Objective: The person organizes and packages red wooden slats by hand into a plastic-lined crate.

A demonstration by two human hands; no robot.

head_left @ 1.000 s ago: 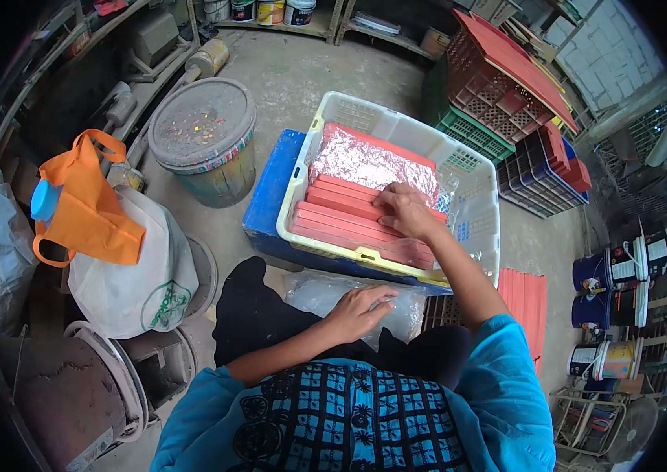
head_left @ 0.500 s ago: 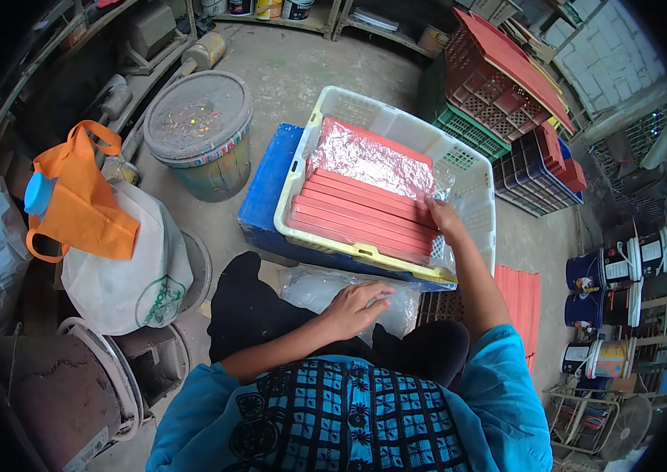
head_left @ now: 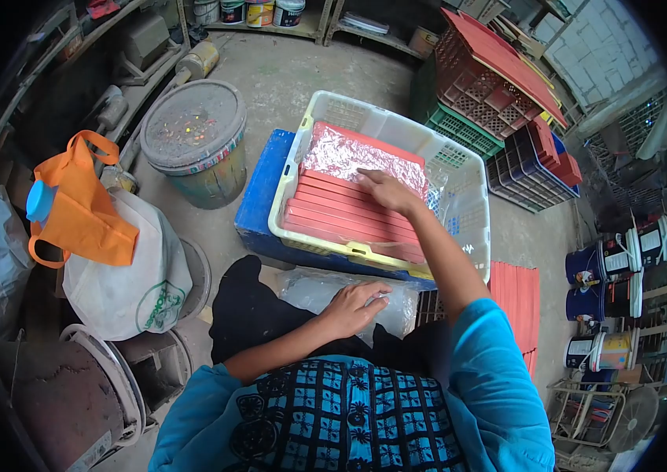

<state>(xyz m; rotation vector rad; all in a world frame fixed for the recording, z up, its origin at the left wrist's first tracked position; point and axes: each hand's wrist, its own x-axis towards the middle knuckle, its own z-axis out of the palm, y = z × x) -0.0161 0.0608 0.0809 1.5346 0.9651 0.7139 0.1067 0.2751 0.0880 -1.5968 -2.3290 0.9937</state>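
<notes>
Inside the white and yellow crate [head_left: 471,169], long red pieces [head_left: 349,214] lie side by side in clear plastic, with a shiny plastic-wrapped red bundle [head_left: 349,153] behind them. My right hand [head_left: 390,191] rests over the middle of the red pieces, near the edge of the shiny bundle, fingers reaching left and slightly apart. The crate stands on a blue container [head_left: 259,189]. Closer to my body, my left hand [head_left: 353,311] lies with loosely spread fingers on clear plastic packaging [head_left: 302,291] near my lap.
On the left are a lidded bucket [head_left: 196,130], an orange bag [head_left: 93,216] and a white sack [head_left: 141,271]. Stacked crates [head_left: 479,79] stand at the back right. More red pieces [head_left: 512,303] lie right of my knee. Paint buckets [head_left: 620,259] line the far right.
My right hand has moved left and up from the crate's right side to the middle of the red pieces. My left hand stays on the plastic.
</notes>
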